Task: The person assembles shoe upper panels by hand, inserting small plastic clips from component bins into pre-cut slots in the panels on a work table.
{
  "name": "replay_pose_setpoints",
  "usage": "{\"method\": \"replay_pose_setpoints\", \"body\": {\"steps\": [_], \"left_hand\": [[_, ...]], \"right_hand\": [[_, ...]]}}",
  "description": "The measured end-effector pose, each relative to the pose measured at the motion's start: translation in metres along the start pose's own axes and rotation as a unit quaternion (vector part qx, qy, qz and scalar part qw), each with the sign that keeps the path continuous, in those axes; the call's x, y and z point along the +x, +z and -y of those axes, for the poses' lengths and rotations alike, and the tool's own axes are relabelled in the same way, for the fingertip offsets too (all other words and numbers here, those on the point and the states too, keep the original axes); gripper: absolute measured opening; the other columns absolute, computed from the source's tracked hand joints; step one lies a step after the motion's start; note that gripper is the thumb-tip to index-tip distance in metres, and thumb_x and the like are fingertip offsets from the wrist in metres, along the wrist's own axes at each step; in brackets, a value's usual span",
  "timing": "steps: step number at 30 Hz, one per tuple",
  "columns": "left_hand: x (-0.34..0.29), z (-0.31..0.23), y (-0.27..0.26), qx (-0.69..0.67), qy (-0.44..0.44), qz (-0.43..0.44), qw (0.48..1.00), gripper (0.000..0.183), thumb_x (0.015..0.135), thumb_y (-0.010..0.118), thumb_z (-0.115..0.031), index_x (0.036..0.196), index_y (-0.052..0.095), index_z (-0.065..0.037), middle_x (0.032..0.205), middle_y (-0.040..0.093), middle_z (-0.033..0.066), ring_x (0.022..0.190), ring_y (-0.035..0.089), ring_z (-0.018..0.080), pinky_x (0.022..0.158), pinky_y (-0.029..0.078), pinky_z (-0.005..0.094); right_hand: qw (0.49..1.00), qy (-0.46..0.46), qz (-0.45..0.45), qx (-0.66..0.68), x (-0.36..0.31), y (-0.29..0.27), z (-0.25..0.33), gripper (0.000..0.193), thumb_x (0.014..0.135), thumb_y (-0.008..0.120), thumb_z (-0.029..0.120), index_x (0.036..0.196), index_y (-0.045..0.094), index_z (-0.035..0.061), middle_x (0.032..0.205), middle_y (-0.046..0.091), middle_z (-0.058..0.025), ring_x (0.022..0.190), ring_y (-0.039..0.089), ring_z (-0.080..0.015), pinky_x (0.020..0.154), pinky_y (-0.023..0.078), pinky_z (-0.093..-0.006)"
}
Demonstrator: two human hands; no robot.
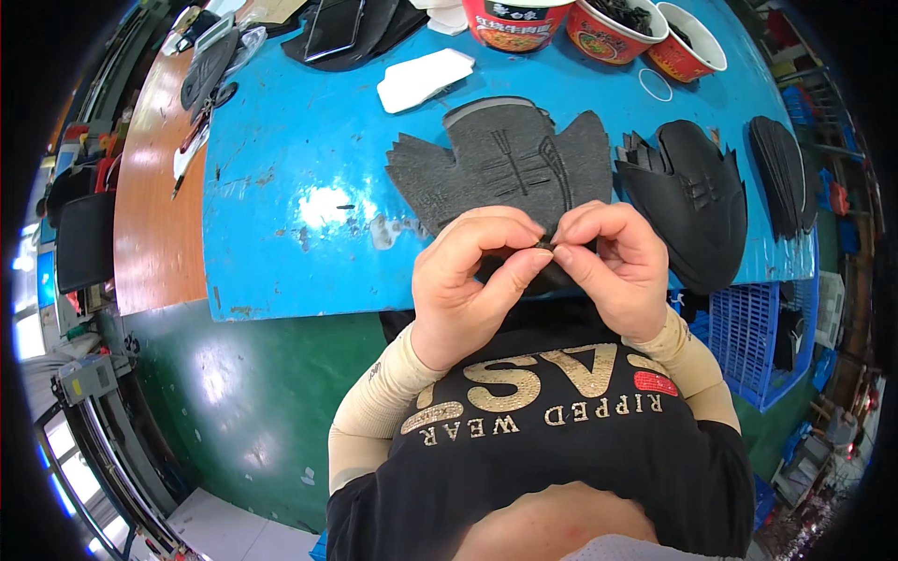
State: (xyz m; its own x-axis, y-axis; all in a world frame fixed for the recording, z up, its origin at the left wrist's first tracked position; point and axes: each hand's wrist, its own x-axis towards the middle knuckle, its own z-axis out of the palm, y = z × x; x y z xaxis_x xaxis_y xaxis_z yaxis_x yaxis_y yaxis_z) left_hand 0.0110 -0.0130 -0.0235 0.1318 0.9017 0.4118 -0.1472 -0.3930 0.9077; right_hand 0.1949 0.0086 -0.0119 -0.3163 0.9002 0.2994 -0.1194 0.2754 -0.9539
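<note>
My left hand [472, 280] and my right hand [613, 266] meet above the near edge of the blue table [299, 196]. Thumbs and forefingers of both pinch a small dark piece [544, 246] between them; it is mostly hidden by the fingers. Just behind the hands lies a dark grey shoe upper [510, 168], flat on the table with a stitched pattern and jagged side tabs. To its right sits a stack of black shoe uppers [687, 201].
A white foam piece [423, 78] lies further back. Three red-and-white paper bowls [608, 23] stand at the far edge, one holding dark bits. Another black stack [781, 168] is at far right. Blue plastic crate [748, 337] stands right of me. An orange table [154, 196] adjoins on the left.
</note>
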Motion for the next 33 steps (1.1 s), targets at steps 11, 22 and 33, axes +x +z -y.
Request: {"method": "replay_pose_setpoints", "body": {"steps": [11,22,33], "left_hand": [[0.007,-0.002,-0.001,0.035,0.005,0.05,0.998,0.025,0.081,0.068,0.012,0.103,0.059,0.003,0.103,0.063,0.0155,0.096,0.063,0.0205,0.081,0.053,0.0304],[0.021,-0.011,-0.005,0.21,0.124,0.03,0.969,0.031,0.066,0.068,0.013,0.092,0.061,-0.001,0.086,0.065,0.012,0.074,0.063,0.0224,0.065,0.05,0.0304],[0.019,0.004,-0.017,0.393,0.085,0.006,0.916,0.027,0.071,0.073,0.006,0.096,0.067,-0.004,0.089,0.064,0.0083,0.079,0.062,0.0251,0.067,0.049,0.0335]], "right_hand": [[0.937,0.246,0.076,0.235,0.012,-0.019,0.019,0.019,0.086,0.067,-0.004,0.093,0.052,0.0065,0.095,0.06,-0.0035,0.089,0.058,-0.0095,0.08,0.049,-0.0246],[0.892,0.344,0.09,0.278,0.029,-0.022,0.025,0.024,0.084,0.067,0.001,0.085,0.045,0.0097,0.091,0.059,-0.0043,0.082,0.053,-0.0087,0.074,0.044,-0.0237],[0.937,0.0,0.017,-0.348,0.055,-0.027,-0.018,0.015,0.083,0.064,0.0,0.091,0.052,0.0046,0.081,0.059,-0.0075,0.077,0.059,-0.0265,0.075,0.045,-0.0363]]}}
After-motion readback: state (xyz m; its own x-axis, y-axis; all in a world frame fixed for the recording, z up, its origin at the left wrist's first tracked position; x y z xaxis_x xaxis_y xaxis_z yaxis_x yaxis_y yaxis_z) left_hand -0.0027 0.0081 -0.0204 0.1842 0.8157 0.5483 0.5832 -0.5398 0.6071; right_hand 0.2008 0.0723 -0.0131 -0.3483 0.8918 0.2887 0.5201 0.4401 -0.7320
